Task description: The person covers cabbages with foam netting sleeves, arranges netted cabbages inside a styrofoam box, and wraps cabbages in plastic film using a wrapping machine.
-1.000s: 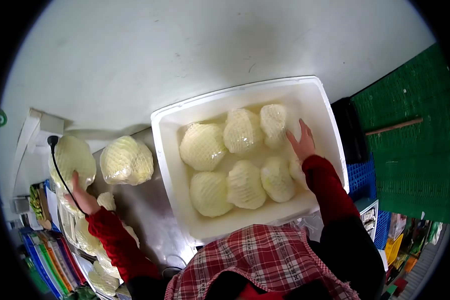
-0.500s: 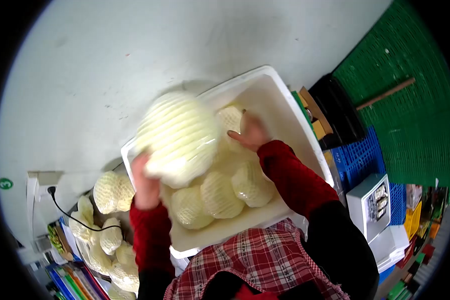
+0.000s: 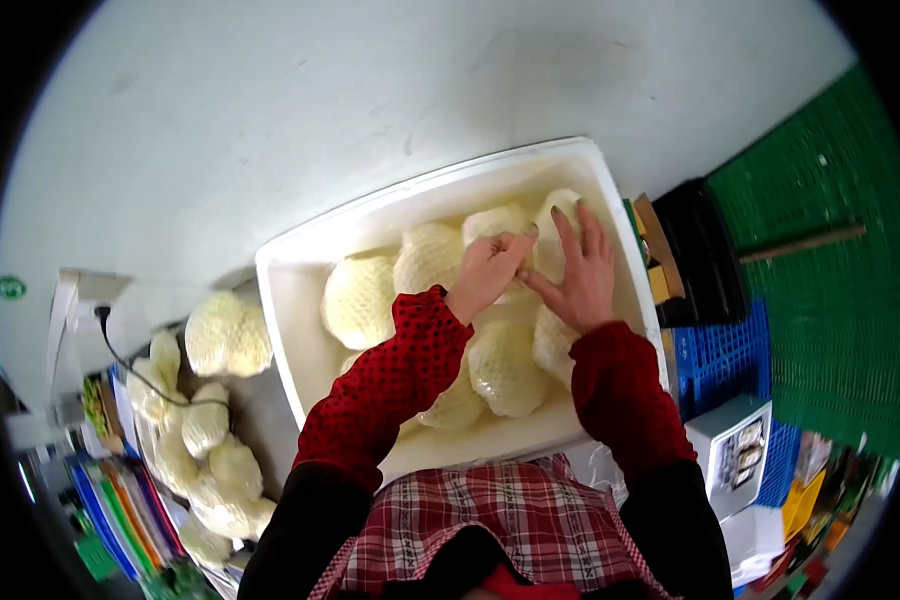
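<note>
A white foam box [image 3: 280, 345] holds several rounded, pale yellow bundles in foam netting and clear plastic; what is inside them is hidden. My left hand [image 3: 492, 266] is over the box with its fingers curled closed above a netted bundle [image 3: 495, 222] in the back row. Whether anything thin is pinched in those fingers does not show. Close beside it, my right hand [image 3: 582, 275] has its fingers spread and lies against the netted bundle [image 3: 560, 212] in the back right corner. The two thumbs are near each other.
More netted bundles [image 3: 228, 335] are at the left, by a black cable [image 3: 150, 385] and upright folders [image 3: 130, 510]. To the right are a black container [image 3: 705, 255], a blue crate [image 3: 725, 345], a grey-white box [image 3: 735, 450] and green mesh panels [image 3: 830, 200]. A white wall rises behind the box.
The big netted bundle near my left hand has gone down from above the box among the others. My left hand has moved right, closer to my right hand, and the view has shifted.
</note>
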`<state>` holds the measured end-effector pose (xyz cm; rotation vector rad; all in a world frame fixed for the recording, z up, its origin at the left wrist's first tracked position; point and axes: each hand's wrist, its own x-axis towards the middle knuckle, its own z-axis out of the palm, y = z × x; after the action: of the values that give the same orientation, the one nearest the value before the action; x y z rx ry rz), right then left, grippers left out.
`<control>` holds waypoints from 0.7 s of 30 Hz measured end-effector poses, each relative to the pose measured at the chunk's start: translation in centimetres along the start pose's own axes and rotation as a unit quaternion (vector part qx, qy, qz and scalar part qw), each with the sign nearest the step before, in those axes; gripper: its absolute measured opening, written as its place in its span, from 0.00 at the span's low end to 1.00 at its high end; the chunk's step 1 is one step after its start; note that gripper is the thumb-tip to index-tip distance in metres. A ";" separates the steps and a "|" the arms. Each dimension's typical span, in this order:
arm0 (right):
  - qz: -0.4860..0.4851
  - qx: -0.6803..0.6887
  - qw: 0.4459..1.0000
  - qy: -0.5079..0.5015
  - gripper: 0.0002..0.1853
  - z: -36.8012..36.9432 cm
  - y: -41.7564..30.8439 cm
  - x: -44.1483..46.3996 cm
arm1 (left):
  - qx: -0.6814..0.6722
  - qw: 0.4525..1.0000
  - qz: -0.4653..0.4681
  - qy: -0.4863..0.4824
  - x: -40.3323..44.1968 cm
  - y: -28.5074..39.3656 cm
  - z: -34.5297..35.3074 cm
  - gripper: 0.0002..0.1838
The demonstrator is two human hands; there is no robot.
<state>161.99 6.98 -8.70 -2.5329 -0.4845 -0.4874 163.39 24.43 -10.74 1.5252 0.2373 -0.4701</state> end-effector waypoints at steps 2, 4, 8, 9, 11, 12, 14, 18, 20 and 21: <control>0.001 -0.014 0.999 -0.047 0.44 1.7 -0.1 1.5 | 0.206 0.948 0.123 0.209 -1.2 -0.5 -3.8 0.30; 0.027 -0.018 0.995 -0.098 0.42 2.7 -0.3 2.7 | 0.505 0.760 0.118 0.392 -1.2 -3.8 -9.1 0.30; 0.002 -0.148 0.984 -0.104 0.37 5.6 -3.0 4.2 | 0.556 0.785 -0.104 0.253 -1.6 -3.7 -10.2 0.40; -0.009 -0.147 0.983 -0.108 0.37 6.0 -3.5 4.3 | 0.555 0.785 -0.127 0.243 -1.4 -3.4 -9.6 0.43; 0.004 -0.190 0.974 -0.124 0.36 6.1 -4.0 4.9 | 0.522 0.808 -0.094 0.257 -1.4 -5.4 -8.9 0.44; -0.007 -0.191 0.973 -0.126 0.36 6.2 -4.1 4.9 | 0.497 0.825 -0.056 0.261 -1.6 -6.3 -8.5 0.46; -0.016 -0.159 0.982 -0.097 0.35 5.9 -3.5 4.3 | 0.490 0.829 -0.067 0.261 -3.0 -5.4 -8.0 0.45; -0.029 -0.076 0.995 -0.050 0.37 6.0 -1.2 4.2 | 0.322 0.894 -0.095 0.297 -4.6 -4.2 -9.6 0.48; -0.049 -0.098 0.993 -0.051 0.37 6.2 -1.2 4.4 | 0.302 0.897 -0.123 0.300 -4.3 -4.9 -9.3 0.49; -0.041 -0.126 0.989 -0.064 0.37 6.3 -1.9 4.5 | 0.375 0.865 -0.070 0.327 -3.9 -5.6 -8.9 0.48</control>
<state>166.65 13.04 -11.03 -2.8088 -0.6094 -0.4422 158.71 33.88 -14.51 2.4256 0.7653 -0.1261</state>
